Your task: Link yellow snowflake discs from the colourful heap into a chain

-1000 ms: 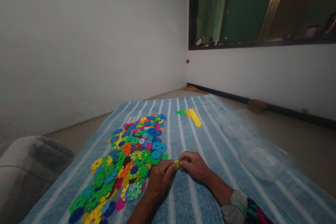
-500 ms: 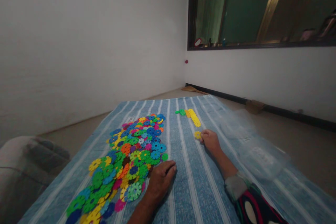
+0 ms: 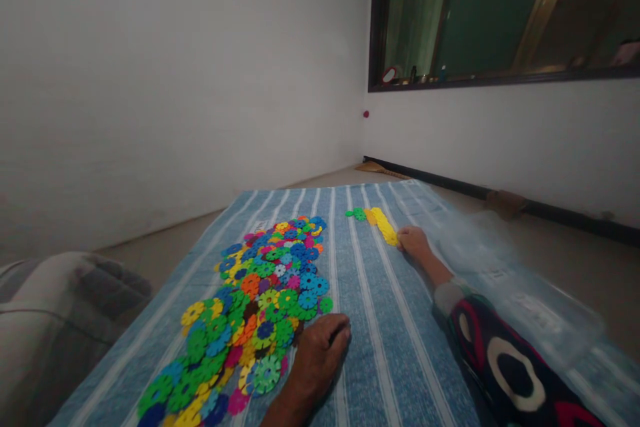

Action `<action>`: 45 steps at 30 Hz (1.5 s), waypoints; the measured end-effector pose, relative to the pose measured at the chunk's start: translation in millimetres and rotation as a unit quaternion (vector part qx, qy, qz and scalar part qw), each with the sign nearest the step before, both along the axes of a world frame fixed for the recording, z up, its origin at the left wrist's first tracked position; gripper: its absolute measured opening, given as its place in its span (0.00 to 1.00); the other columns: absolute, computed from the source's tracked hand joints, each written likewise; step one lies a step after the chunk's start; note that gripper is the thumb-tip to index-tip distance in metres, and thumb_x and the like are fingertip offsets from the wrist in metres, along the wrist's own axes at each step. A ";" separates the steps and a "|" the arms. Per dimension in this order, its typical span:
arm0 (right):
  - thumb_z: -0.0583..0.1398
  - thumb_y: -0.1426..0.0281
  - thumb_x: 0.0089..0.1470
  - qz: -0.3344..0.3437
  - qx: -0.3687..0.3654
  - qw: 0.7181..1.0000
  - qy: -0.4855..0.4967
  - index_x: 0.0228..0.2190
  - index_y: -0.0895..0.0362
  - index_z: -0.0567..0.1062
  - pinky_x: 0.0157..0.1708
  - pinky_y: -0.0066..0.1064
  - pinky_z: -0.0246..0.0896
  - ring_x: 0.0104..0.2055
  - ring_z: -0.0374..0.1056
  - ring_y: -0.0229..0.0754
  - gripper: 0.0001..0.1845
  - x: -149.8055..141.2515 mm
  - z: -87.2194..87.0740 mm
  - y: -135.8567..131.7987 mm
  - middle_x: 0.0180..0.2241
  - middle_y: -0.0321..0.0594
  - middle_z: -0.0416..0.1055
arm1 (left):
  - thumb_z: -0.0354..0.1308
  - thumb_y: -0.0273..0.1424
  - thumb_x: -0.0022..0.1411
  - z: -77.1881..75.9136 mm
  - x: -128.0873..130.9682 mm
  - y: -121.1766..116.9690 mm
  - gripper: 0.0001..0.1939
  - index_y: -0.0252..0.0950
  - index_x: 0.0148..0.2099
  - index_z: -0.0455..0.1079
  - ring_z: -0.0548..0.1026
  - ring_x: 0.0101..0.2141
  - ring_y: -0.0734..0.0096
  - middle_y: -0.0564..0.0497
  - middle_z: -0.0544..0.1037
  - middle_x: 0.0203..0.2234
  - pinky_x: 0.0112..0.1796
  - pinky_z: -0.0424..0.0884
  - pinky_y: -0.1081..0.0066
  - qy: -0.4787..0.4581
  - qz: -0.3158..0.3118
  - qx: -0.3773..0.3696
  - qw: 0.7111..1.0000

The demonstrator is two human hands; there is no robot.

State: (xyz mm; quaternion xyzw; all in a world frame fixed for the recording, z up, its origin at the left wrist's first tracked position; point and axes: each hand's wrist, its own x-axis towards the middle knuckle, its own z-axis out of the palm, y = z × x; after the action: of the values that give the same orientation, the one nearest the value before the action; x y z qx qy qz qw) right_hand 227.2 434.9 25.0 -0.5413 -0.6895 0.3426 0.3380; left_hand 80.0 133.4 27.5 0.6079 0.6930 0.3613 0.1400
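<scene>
A big pile of coloured flower-shaped plastic discs [image 3: 255, 307] lies on a blue striped cloth [image 3: 370, 320]. My left hand [image 3: 320, 350] rests on the cloth at the pile's near right edge, fingers curled loosely, holding nothing that shows. My right hand [image 3: 414, 241] is stretched far forward with closed fingers at the near end of a row of joined yellow discs [image 3: 385, 227]; whether a disc is still between its fingers is hidden. The row ends in an orange disc and green discs [image 3: 356, 213] at its far end.
A clear plastic container [image 3: 520, 287] lies on the cloth's right side. Grey fabric [image 3: 60, 320] bulges at the left. White walls meet in a corner beyond the cloth, with a dark-framed window [image 3: 500, 13] at upper right and a brown object [image 3: 505, 201] by the skirting.
My hands, together on a yellow disc a second ago, parted. The right hand carried the disc forward to the yellow row; the left hand settled on the cloth by the pile.
</scene>
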 end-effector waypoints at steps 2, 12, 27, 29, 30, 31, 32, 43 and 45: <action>0.54 0.78 0.40 0.004 0.003 1.000 -0.021 0.23 0.61 0.77 0.22 0.24 0.53 0.18 0.63 0.34 0.11 -0.5 0.3 2.6 0.13 0.33 0.67 | 0.48 0.35 0.63 -1.2 0.0 0.2 0.13 0.37 0.30 0.70 0.75 0.31 0.67 0.49 0.77 0.26 0.34 0.69 0.70 -0.001 0.000 -0.002 1.000; 0.56 0.79 0.39 -0.017 0.048 0.993 -0.107 0.24 0.61 0.80 0.26 0.26 0.51 0.26 0.68 0.38 0.13 -3.6 2.3 3.9 0.21 0.40 0.74 | 0.49 0.34 0.62 -1.9 0.1 -1.8 0.12 0.38 0.32 0.72 0.75 0.33 0.66 0.48 0.78 0.29 0.36 0.69 0.69 -0.008 -0.001 -0.001 1.000; 0.51 0.65 0.54 0.152 0.141 0.976 -0.064 0.34 0.57 0.78 0.39 0.32 0.61 0.36 0.72 0.45 0.16 15.5 -15.6 -135.4 0.32 0.41 0.77 | 0.48 0.32 0.62 9.6 -1.4 -8.7 0.14 0.37 0.29 0.72 0.74 0.31 0.69 0.50 0.77 0.26 0.35 0.66 0.71 0.025 -0.009 -0.008 1.000; 0.51 0.65 0.55 0.210 0.145 0.966 -0.047 0.31 0.55 0.77 0.37 0.32 0.61 0.34 0.71 0.44 0.16 14.3 -15.5 -162.9 0.30 0.39 0.76 | 0.48 0.33 0.62 17.2 -12.3 -11.8 0.14 0.37 0.29 0.72 0.74 0.30 0.70 0.50 0.77 0.26 0.35 0.66 0.71 0.033 0.011 -0.004 0.999; 0.51 0.65 0.56 0.233 0.147 0.961 -0.042 0.30 0.55 0.77 0.36 0.31 0.61 0.33 0.71 0.43 0.16 13.2 -16.3 -174.7 0.29 0.39 0.76 | 0.49 0.33 0.62 20.8 -19.4 -13.8 0.14 0.37 0.30 0.72 0.74 0.30 0.70 0.50 0.77 0.26 0.35 0.66 0.71 0.039 0.027 -0.001 0.999; 0.51 0.66 0.57 0.249 0.153 0.955 -0.040 0.30 0.55 0.76 0.35 0.31 0.61 0.33 0.71 0.43 0.15 11.9 -18.1 -184.7 0.29 0.39 0.75 | 0.49 0.33 0.62 24.0 -27.3 -16.1 0.13 0.37 0.30 0.73 0.74 0.30 0.70 0.50 0.77 0.26 0.35 0.67 0.71 0.044 0.047 0.002 0.998; 0.51 0.66 0.57 0.259 0.164 0.951 -0.041 0.29 0.55 0.76 0.36 0.32 0.62 0.33 0.71 0.43 0.15 10.6 -20.7 -192.6 0.29 0.39 0.75 | 0.49 0.33 0.62 26.5 -35.6 -18.5 0.13 0.36 0.31 0.73 0.74 0.30 0.69 0.50 0.77 0.26 0.35 0.67 0.70 0.048 0.070 0.006 0.996; 0.53 0.68 0.57 0.279 0.190 0.941 0.011 0.35 0.55 0.77 0.44 0.36 0.65 0.41 0.72 0.45 0.13 13.8 -40.0 -189.5 0.36 0.42 0.78 | 0.52 0.25 0.58 15.3 -78.4 -24.5 0.13 0.34 0.42 0.77 0.73 0.50 0.56 0.41 0.79 0.46 0.53 0.67 0.57 0.263 0.261 -0.027 0.929; 0.53 0.68 0.56 0.283 0.181 0.942 0.017 0.34 0.55 0.77 0.43 0.36 0.65 0.40 0.72 0.45 0.12 15.3 -37.9 -189.4 0.36 0.42 0.78 | 0.53 0.26 0.59 15.0 -73.2 -21.3 0.13 0.34 0.43 0.76 0.71 0.53 0.55 0.40 0.76 0.51 0.55 0.65 0.57 0.299 0.267 -0.041 0.915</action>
State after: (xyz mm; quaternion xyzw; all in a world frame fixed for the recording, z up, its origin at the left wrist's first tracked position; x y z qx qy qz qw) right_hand 242.5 245.5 -12.9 -0.2479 -0.8587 0.3024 0.3313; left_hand 6.8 112.1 42.4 0.4741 0.8530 0.1577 -0.1507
